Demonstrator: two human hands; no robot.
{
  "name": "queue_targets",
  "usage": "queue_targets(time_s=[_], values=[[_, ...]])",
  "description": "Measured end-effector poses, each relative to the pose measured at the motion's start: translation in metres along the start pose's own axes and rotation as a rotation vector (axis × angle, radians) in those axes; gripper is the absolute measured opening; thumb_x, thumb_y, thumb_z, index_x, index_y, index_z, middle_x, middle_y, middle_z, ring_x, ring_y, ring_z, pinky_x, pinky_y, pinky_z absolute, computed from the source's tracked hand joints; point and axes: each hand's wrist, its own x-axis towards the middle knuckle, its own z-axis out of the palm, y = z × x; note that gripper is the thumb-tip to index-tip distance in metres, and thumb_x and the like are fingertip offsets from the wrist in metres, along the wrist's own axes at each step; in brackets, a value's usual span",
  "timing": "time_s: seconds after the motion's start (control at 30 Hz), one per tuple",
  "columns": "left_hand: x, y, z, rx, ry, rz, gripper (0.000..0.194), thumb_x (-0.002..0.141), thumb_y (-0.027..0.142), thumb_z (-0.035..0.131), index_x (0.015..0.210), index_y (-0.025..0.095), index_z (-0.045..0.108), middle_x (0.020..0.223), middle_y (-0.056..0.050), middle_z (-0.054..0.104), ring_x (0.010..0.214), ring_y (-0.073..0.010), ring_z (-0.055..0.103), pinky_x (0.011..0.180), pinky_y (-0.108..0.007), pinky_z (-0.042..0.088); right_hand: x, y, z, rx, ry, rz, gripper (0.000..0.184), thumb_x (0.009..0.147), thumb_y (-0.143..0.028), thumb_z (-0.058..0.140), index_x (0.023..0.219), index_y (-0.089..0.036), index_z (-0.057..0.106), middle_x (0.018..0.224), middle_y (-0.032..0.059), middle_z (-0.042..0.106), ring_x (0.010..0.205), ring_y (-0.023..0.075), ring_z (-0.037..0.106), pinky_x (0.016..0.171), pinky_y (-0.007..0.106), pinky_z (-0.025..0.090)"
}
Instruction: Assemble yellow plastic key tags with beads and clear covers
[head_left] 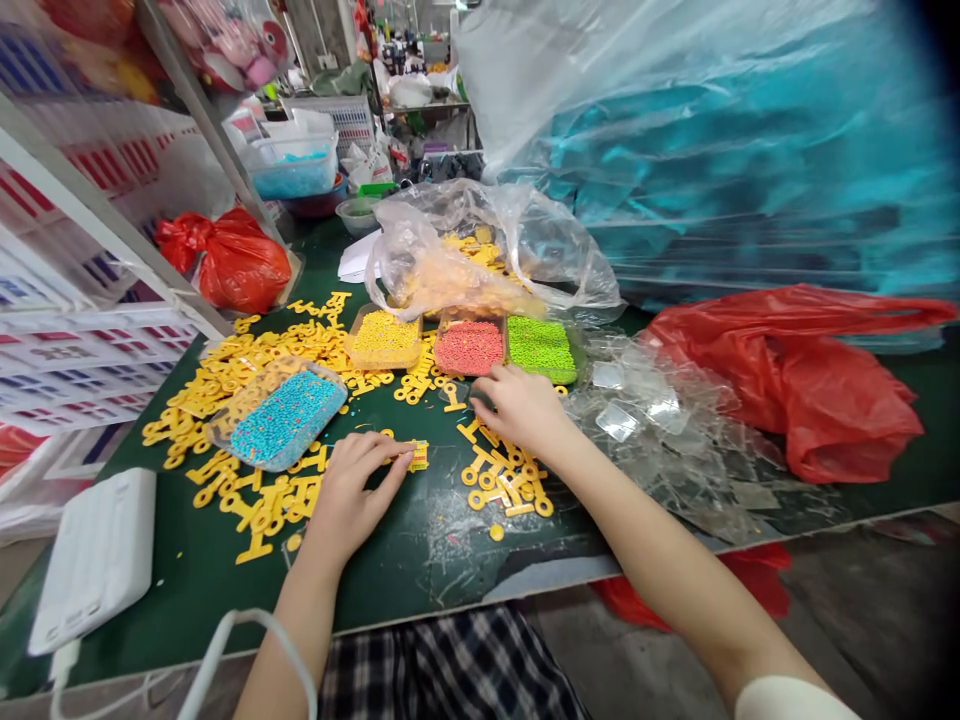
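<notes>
My left hand [354, 490] rests on the green table [420, 560], its fingers pinched on a small yellow plastic piece [418, 455]. My right hand [517, 405] reaches forward, fingers curled down on the table just in front of the tray of pink beads [469, 347]; whether it holds anything is hidden. Beside that tray stand a tray of yellow beads [385, 338] and a tray of green beads [541, 348]. A tray of blue beads [286, 420] lies left of my left hand. Yellow key-shaped plastic pieces [506, 485] lie scattered under my right wrist.
More yellow pieces [247, 365] cover the left of the table. A clear bag of yellow pieces [480, 255] sits behind the trays. Clear plastic shells [660, 430] and a red bag [817, 380] lie right. A white power bank [97, 560] with cable sits near left, another red bag [236, 260] far left.
</notes>
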Motion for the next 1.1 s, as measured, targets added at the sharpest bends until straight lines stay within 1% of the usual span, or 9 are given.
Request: queue_targets(time_s=[0.3, 0.5, 0.6, 0.67, 0.77, 0.83, 0.9, 0.97, 1.1], values=[[-0.001, 0.005, -0.002, -0.039, 0.048, 0.091, 0.013, 0.095, 0.022, 0.053, 0.091, 0.02, 0.066, 0.087, -0.003, 0.068, 0.083, -0.0171, 0.058, 0.076, -0.033, 0.042, -0.004, -0.007, -0.007, -0.107, -0.182, 0.397, 0.031, 0.092, -0.034, 0.054, 0.115, -0.014, 0.061, 0.116, 0.0157, 0.06, 0.11, 0.0294, 0.056, 0.071, 0.032, 0.047], [-0.001, 0.006, 0.0, -0.074, -0.028, 0.074, 0.015, 0.095, 0.024, 0.052, 0.092, 0.02, 0.066, 0.087, -0.003, 0.068, 0.082, -0.0173, 0.058, 0.076, -0.034, 0.042, -0.002, -0.002, -0.006, -0.106, -0.221, 0.516, 0.026, 0.092, -0.029, 0.049, 0.108, -0.013, 0.063, 0.105, 0.0165, 0.067, 0.099, 0.0286, 0.064, 0.072, 0.034, 0.048], [-0.001, 0.004, 0.001, -0.078, -0.021, 0.051, 0.017, 0.096, 0.025, 0.051, 0.092, 0.02, 0.066, 0.087, -0.004, 0.068, 0.083, -0.0177, 0.057, 0.077, -0.034, 0.042, -0.002, 0.005, -0.01, -0.056, -0.13, 0.546, 0.025, 0.093, -0.026, 0.046, 0.099, -0.015, 0.068, 0.096, 0.0151, 0.07, 0.092, 0.0303, 0.067, 0.071, 0.036, 0.047], [-0.001, 0.003, 0.001, -0.071, 0.0, 0.037, 0.017, 0.096, 0.025, 0.051, 0.091, 0.019, 0.066, 0.087, -0.004, 0.068, 0.083, -0.0179, 0.057, 0.076, -0.033, 0.042, -0.003, 0.007, -0.013, 0.125, 0.037, 0.507, 0.028, 0.094, -0.03, 0.045, 0.097, -0.017, 0.069, 0.093, 0.0133, 0.072, 0.089, 0.0294, 0.067, 0.071, 0.037, 0.048], [-0.001, 0.002, 0.001, -0.048, 0.032, 0.024, 0.017, 0.095, 0.025, 0.051, 0.092, 0.019, 0.067, 0.087, -0.004, 0.068, 0.083, -0.0184, 0.057, 0.076, -0.033, 0.043, -0.005, 0.002, -0.015, 0.736, 0.204, 0.28, 0.037, 0.093, -0.044, 0.043, 0.101, -0.018, 0.069, 0.097, 0.0112, 0.072, 0.079, 0.0223, 0.067, 0.062, 0.031, 0.048], [-0.001, 0.003, 0.001, -0.033, 0.055, 0.016, 0.017, 0.096, 0.026, 0.051, 0.092, 0.019, 0.067, 0.088, -0.004, 0.068, 0.084, -0.0188, 0.058, 0.077, -0.034, 0.043, -0.007, -0.005, -0.015, 1.172, 0.117, 0.137, 0.043, 0.091, -0.051, 0.044, 0.106, -0.018, 0.067, 0.107, 0.0121, 0.071, 0.074, 0.0188, 0.066, 0.05, 0.026, 0.045], [-0.001, 0.003, 0.001, -0.021, 0.086, 0.003, 0.019, 0.096, 0.028, 0.05, 0.094, 0.02, 0.066, 0.088, -0.004, 0.068, 0.085, -0.0191, 0.058, 0.078, -0.034, 0.044, -0.009, -0.014, -0.013, 1.459, -0.03, 0.082, 0.045, 0.088, -0.054, 0.049, 0.111, -0.02, 0.066, 0.117, 0.0127, 0.067, 0.076, 0.0179, 0.066, 0.043, 0.022, 0.041], [0.0, 0.004, 0.0, -0.014, 0.112, -0.008, 0.019, 0.097, 0.028, 0.048, 0.097, 0.02, 0.066, 0.089, -0.005, 0.068, 0.086, -0.0192, 0.058, 0.078, -0.034, 0.045, -0.011, -0.021, -0.012, 1.601, -0.128, 0.067, 0.044, 0.086, -0.053, 0.054, 0.113, -0.021, 0.065, 0.124, 0.0121, 0.065, 0.081, 0.018, 0.067, 0.042, 0.021, 0.042], [0.0, 0.006, -0.003, -0.022, 0.134, -0.041, 0.018, 0.097, 0.024, 0.048, 0.104, 0.019, 0.063, 0.091, -0.004, 0.068, 0.088, -0.0191, 0.058, 0.081, -0.033, 0.045, -0.015, -0.029, -0.009, 1.675, -0.198, 0.033, 0.04, 0.086, -0.051, 0.056, 0.112, -0.022, 0.066, 0.126, 0.0109, 0.064, 0.085, 0.018, 0.068, 0.044, 0.02, 0.046]])
